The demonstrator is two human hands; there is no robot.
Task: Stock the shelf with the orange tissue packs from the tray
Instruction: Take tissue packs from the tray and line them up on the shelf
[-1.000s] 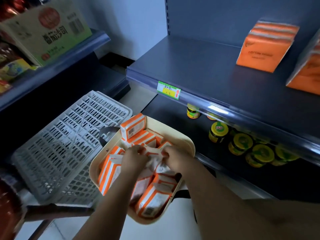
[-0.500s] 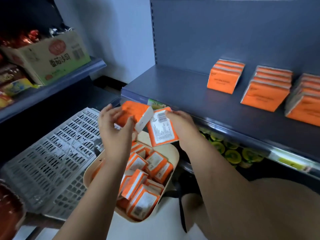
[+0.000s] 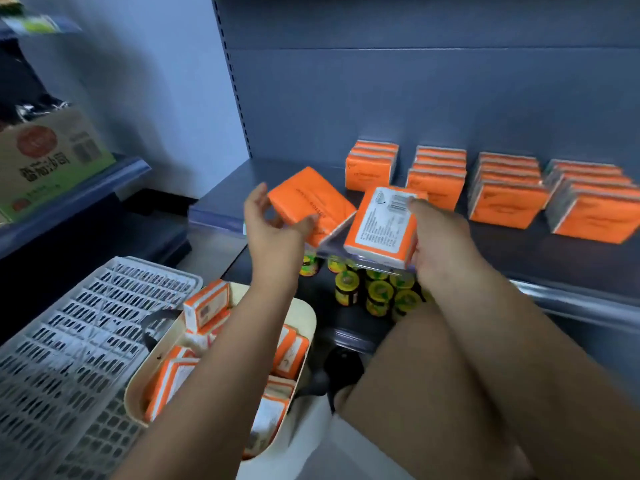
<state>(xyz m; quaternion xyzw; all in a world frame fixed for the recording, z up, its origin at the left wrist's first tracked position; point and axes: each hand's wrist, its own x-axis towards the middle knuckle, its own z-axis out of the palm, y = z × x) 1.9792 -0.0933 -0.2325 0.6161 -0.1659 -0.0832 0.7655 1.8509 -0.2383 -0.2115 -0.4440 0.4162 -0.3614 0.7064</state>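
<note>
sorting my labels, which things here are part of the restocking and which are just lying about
Job: left hand, left pack, right hand, right pack, tray, shelf, stocked rows.
Lying about: jars, white crate, cardboard box.

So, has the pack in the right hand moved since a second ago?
Yes: the pack rose from the tray to the shelf front edge.
</note>
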